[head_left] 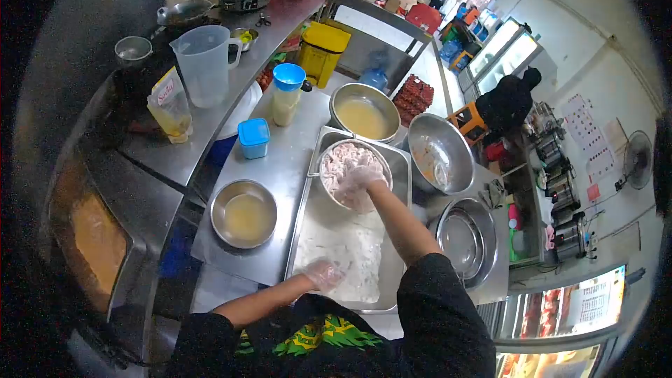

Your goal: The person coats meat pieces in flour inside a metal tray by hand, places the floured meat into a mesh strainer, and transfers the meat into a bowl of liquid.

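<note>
My right hand (362,178), in a clear plastic glove, reaches into a round strainer (389,176) holding pale, flour-coated strips (343,159) that look like raw meat. Its fingertips are partly hidden among the strips, so its grip does not show. The strainer sits at the far end of a rectangular metal tray (299,227). White flour (357,252) covers the near part of the tray. My left hand (324,275), also gloved, rests at the tray's near left on the flour, fingers stretched out and holding nothing visible.
Left of the tray stands a bowl of yellowish liquid (244,214), with a blue-lidded container (253,138) behind it. Another liquid-filled bowl (364,113) is beyond the tray. Metal bowls (439,154) line the right. A plastic jug (205,66) stands on the left counter. A person (507,101) is farther back.
</note>
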A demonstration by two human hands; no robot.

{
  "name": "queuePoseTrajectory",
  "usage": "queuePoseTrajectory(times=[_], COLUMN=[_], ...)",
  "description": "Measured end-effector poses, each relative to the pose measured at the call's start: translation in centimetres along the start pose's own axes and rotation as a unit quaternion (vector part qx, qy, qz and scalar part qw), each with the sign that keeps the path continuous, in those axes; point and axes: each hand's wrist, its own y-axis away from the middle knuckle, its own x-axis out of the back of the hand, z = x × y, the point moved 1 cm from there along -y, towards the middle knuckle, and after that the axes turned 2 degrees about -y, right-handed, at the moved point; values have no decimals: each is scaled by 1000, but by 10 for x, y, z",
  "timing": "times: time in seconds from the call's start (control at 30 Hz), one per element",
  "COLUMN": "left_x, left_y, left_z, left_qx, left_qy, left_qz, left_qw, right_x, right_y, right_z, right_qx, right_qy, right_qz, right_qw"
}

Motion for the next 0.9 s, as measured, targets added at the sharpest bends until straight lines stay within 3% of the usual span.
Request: queuePoseTrajectory(times=[0.03,0.1,0.13,0.2,0.23,0.3,0.43,0.53,0.57,0.63,0.67,0.7,0.73,0.8,0.83,0.87,0.9], left_x=[14,38,41,47,50,60,44,40,53,44,9,-11,-7,10,9,4,0], left_y=[6,20,17,10,13,19,14,12,10,8,4,4,4,2,2,4,7], left_z=[4,21,25,28,28,30,22,23,30,25,7,-1,1,4,4,3,4], left_qx=[3,13,15,110,111,-4,31,23,74,124,40,-44,-43,28,33,-15,-59], left_qy=[-4,42,44,49,49,22,19,24,38,52,-21,-94,-91,13,21,-6,-30], left_qz=[-5,89,86,10,6,49,56,58,13,-30,73,174,174,15,10,90,168], left_qw=[1000,995,995,993,993,999,998,998,996,990,996,979,980,999,999,996,984], right_x=[-1,-3,-1,4,7,18,39,0,2,41,48,39,28,-9,-28,-41,-36], right_y=[-1,1,2,5,8,16,35,15,16,41,45,40,35,8,-8,-28,-29], right_z=[-1,-1,-2,-3,-5,-12,-32,-5,-6,-36,-41,-33,-23,11,31,55,57], right_qx=[-3,-9,-13,-15,-16,-19,-24,29,47,-17,-38,-19,-1,20,41,87,106], right_qy=[2,10,13,12,13,13,13,20,23,23,24,9,-7,-34,-62,-272,-286], right_qz=[10,18,17,11,4,-12,-16,78,110,7,-27,15,55,83,114,128,128], right_qw=[1000,1000,1000,1000,1000,1000,999,996,993,1000,999,1000,998,996,991,950,944])
